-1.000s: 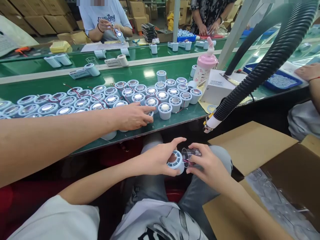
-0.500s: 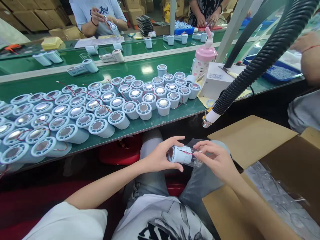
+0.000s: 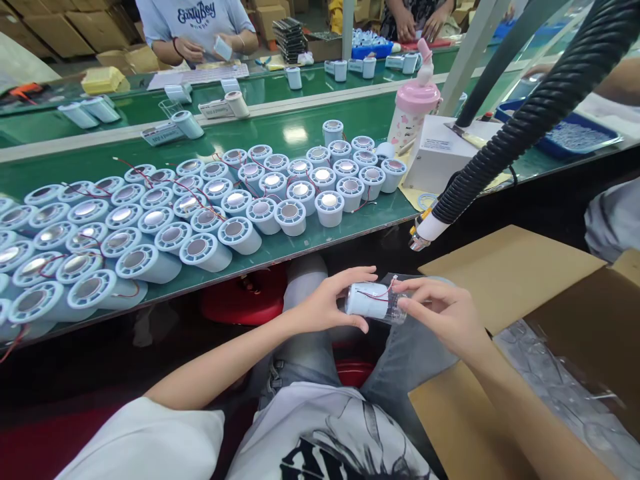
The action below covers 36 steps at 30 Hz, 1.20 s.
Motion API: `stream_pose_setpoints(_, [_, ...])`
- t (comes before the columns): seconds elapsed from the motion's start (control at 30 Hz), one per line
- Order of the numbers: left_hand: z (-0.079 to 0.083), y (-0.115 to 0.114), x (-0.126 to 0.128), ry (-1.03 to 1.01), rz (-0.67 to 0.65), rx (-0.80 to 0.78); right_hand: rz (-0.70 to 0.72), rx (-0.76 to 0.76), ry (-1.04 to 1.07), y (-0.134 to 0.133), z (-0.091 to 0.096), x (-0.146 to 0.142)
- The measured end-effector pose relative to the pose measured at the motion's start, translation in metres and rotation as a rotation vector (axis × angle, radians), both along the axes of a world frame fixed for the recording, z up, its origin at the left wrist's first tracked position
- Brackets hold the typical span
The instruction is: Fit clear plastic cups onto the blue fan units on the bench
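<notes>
Above my lap, my left hand (image 3: 333, 303) curves its thumb and fingers around a light-blue cylindrical housing (image 3: 367, 301), which lies on its side. A thin red and dark wire (image 3: 376, 295) runs along the housing toward a small white plug (image 3: 395, 280). Around the housing's right end is a clear plastic piece (image 3: 398, 312) with faint white print. My right hand (image 3: 443, 310) pinches near the plug and the plastic's right end; its fingertips partly cover what they grip.
Many similar blue housings (image 3: 240, 233) crowd the green bench (image 3: 280, 257). A black corrugated hose (image 3: 480, 187) hangs at right, near a pink bottle (image 3: 413, 110) and a white box (image 3: 440, 153). An open carton (image 3: 510, 273) holding clear plastic pieces (image 3: 555, 393) stands at my right. Co-workers sit opposite.
The housing has turned, so its round metal-disc end faces me less. The wire's plug now sticks up by my right fingers. Across the bench, a co-worker has lowered a blue part.
</notes>
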<state>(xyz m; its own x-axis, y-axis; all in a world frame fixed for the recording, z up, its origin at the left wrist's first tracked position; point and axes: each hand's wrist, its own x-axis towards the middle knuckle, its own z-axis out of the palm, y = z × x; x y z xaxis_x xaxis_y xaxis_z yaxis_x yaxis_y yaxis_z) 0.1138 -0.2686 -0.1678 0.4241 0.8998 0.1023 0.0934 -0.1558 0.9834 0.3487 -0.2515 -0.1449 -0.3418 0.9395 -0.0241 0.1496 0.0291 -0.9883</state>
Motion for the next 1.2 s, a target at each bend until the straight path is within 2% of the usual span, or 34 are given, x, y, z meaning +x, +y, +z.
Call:
stream_pose_setpoints(0.13, [-0.002, -0.003, 0.006, -0.019, -0.074, -0.221, -0.01, -0.144, 0.098, 0.001, -0.001, 0.002])
stream_pose_setpoints(0.2, [0.0, -0.006, 0.009, -0.094, -0.061, -0.328, 0.028, -0.13, 0.111, 0.001, -0.001, 0.004])
stream_pose_setpoints(0.37, [0.016, -0.014, 0.007, -0.122, 0.005, -0.433, 0.316, 0.279, -0.199, -0.003, 0.0, 0.01])
stream_pose_setpoints(0.47, [0.026, -0.015, 0.003, -0.022, -0.011, -0.421, 0.347, 0.347, -0.212, -0.008, -0.002, 0.011])
stream_pose_setpoints(0.57, [0.032, -0.016, 0.0, 0.05, -0.03, -0.308, 0.349, 0.21, -0.11, -0.013, -0.003, 0.011])
stream_pose_setpoints(0.7, [0.034, -0.019, -0.001, 0.035, -0.057, -0.136, 0.355, 0.013, -0.003, -0.016, 0.0, 0.009])
stream_pose_setpoints(1.0, [0.037, -0.023, -0.004, 0.075, -0.071, -0.049, 0.342, -0.27, 0.173, -0.018, 0.006, 0.007])
stream_pose_setpoints(1.2, [0.034, -0.023, -0.003, 0.068, -0.093, 0.001, 0.325, -0.369, 0.193, -0.018, 0.009, 0.006])
